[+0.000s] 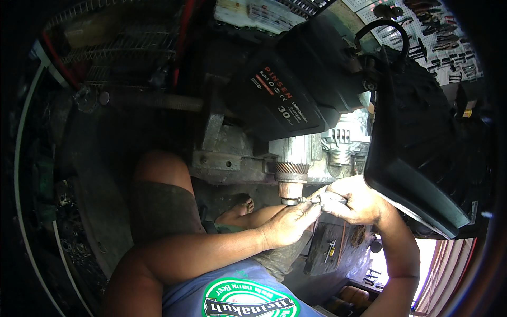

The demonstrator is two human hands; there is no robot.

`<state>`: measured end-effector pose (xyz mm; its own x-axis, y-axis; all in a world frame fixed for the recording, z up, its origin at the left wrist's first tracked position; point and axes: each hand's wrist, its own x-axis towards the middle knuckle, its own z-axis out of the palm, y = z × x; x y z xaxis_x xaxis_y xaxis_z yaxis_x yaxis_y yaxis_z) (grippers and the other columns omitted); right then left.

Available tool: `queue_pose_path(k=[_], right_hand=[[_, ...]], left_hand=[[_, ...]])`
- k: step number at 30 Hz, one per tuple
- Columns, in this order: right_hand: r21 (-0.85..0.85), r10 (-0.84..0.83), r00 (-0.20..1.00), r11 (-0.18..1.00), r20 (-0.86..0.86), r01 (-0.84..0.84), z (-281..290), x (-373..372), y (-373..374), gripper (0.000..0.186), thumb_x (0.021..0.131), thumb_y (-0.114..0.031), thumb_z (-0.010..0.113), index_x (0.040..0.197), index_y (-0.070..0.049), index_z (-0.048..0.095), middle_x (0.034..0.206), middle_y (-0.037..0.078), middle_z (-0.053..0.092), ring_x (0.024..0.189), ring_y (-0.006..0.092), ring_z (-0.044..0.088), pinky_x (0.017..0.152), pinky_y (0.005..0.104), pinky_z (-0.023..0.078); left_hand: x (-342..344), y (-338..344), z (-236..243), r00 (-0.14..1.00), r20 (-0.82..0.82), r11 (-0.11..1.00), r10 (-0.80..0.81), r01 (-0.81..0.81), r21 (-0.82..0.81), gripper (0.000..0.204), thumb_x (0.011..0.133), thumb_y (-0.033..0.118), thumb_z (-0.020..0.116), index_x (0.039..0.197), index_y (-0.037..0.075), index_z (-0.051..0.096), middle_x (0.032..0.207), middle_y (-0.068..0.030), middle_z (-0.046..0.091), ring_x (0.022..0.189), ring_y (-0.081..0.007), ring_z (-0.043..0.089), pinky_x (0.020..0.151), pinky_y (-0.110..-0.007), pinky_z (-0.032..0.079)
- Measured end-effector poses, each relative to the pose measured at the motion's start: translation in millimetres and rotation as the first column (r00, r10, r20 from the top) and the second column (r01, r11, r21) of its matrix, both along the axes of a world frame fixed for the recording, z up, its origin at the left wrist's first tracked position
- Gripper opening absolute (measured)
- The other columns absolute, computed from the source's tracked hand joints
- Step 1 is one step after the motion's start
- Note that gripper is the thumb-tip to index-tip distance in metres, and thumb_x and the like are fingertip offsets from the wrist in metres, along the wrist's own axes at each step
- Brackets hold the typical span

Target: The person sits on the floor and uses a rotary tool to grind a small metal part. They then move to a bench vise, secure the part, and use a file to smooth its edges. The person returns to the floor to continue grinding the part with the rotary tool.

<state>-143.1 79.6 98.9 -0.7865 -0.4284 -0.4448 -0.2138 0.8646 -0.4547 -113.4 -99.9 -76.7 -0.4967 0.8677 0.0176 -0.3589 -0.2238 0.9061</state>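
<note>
A motor armature hangs downward at the edge of the bench, with slanted fins and a copper-coloured commutator at its lower end. Just below the commutator is a small round metal end piece. A slim metal tool reaches sideways from that piece; its exact kind is not clear. My left hand comes from below with its fingers closed on the tool near the end piece. My right hand is closed around the tool's other end, fingers bent. Part of the tool is hidden by my fingers.
A heavy bench vise stands left of the armature. Behind it sits an alternator. A large black battery housing and a black case block much of the upper view. Pliers hang on a pegboard.
</note>
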Motion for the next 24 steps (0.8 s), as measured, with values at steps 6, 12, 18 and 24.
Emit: queue_pose_path(k=[6,12,18,24], right_hand=[[0.050,-0.003,0.997,0.999,-0.083,0.008,-1.0,-1.3,-1.1,0.019,0.090,-0.016,0.081,0.082,-0.003,0.071,0.073,0.012,0.066,0.062,0.0274,0.065,0.060,0.0371,0.053],[0.158,0.028,0.999,0.987,-0.041,-0.021,9.7,-6.7,-8.4,0.019,0.088,-0.021,0.081,0.084,-0.005,0.072,0.075,0.013,0.067,0.064,0.0324,0.065,0.061,0.0384,0.053],[0.126,-0.005,1.000,0.992,0.017,0.003,7.2,-13.2,-13.6,0.020,0.088,-0.019,0.081,0.082,-0.004,0.070,0.073,0.013,0.066,0.062,0.0304,0.064,0.060,0.0383,0.052],[0.138,-0.105,0.992,0.986,0.072,0.095,7.6,-12.1,-13.5,0.025,0.090,-0.018,0.080,0.077,-0.004,0.065,0.067,0.011,0.061,0.058,0.0246,0.058,0.057,0.0373,0.049]], left_hand=[[7.3,12.2,-15.5,0.999,0.034,0.999,-0.008,0.007,0.033,0.061,0.115,0.046,0.048,0.155,0.000,0.052,0.135,-0.0190,0.070,0.126,-0.0263,0.065,0.112,-0.037,0.047],[13.6,17.8,-15.7,0.988,0.127,0.985,0.087,-0.105,0.140,0.056,0.115,0.042,0.051,0.154,0.003,0.055,0.129,-0.0165,0.073,0.121,-0.0254,0.067,0.110,-0.038,0.048],[15.6,21.0,-14.7,0.974,0.213,0.992,0.081,-0.100,0.081,0.053,0.115,0.038,0.053,0.154,0.001,0.055,0.139,-0.0160,0.069,0.131,-0.0245,0.063,0.115,-0.038,0.046],[16.3,22.7,-14.9,0.963,0.188,0.963,0.192,-0.222,0.153,0.052,0.115,0.037,0.052,0.155,0.003,0.054,0.141,-0.0162,0.068,0.133,-0.0231,0.062,0.116,-0.037,0.045]])
